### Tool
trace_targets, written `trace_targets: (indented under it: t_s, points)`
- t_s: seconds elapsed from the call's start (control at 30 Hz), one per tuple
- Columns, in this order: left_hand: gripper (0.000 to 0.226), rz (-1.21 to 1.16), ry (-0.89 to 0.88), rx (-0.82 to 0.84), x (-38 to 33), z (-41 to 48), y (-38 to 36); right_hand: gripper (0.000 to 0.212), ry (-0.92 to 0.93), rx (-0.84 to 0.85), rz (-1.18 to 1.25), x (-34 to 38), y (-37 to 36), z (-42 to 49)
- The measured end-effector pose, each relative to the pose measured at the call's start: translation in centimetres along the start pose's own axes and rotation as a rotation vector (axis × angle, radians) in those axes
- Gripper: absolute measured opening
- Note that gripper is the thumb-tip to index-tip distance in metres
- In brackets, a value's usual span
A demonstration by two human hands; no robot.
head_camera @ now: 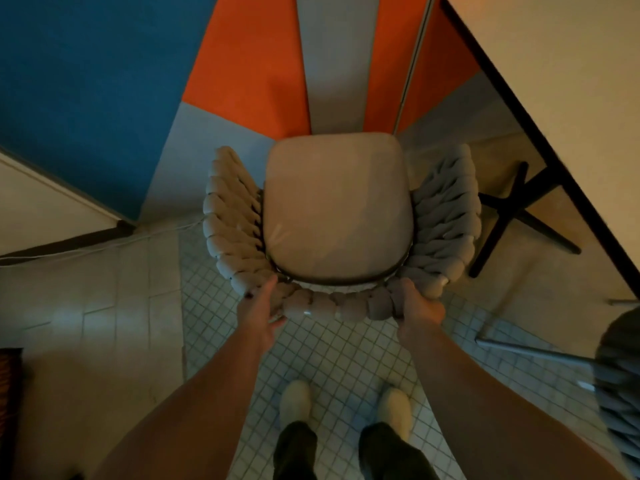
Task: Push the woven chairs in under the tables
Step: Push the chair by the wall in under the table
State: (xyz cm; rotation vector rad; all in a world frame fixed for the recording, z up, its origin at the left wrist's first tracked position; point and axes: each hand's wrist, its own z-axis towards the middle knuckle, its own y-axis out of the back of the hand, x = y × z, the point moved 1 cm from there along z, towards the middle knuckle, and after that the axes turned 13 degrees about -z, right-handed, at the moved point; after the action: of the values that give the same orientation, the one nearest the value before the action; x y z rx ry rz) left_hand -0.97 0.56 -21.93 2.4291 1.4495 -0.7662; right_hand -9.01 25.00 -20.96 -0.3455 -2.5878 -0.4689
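A woven chair (337, 216) with a beige seat cushion and thick braided arms and back stands directly below me on the tiled floor. My left hand (259, 308) grips the left end of the braided backrest. My right hand (420, 306) grips its right end, fingers wrapped over the rim. A pale table (568, 64) with a dark edge runs along the upper right, its black cross-shaped foot (519, 213) just right of the chair. The chair sits beside that table, not under it.
A wall of blue, orange and grey panels (242, 64) stands right ahead of the chair. Another pale table's edge (52, 209) shows at the left. A second woven chair (620, 382) sits at the right edge. My two feet (346, 407) stand on small square tiles.
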Motion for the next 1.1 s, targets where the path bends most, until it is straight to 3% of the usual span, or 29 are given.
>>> trace_targets:
  t_s: [0.1, 0.5, 0.83, 1.1]
  points:
    - [0.046, -0.105, 0.037, -0.003, -0.1, 2.8, -0.4, 0.060, -0.027, -0.047, 0.082, -0.1, -1.2, 1.3]
    - [0.058, -0.311, 0.061, -0.022, 1.1, 7.5, 0.4, 0.046, 0.018, -0.140, 0.248, -0.7, -2.5, 2.7]
    - [0.052, -0.225, 0.027, 0.042, -0.4, 7.1, 0.7, 0.043, 0.039, -0.128, 0.361, -3.1, -2.2, 1.5]
    - [0.044, -0.074, 0.044, 0.137, -1.5, 6.5, -0.3, 0.042, -0.013, -0.239, 0.463, -6.3, -1.0, -0.4]
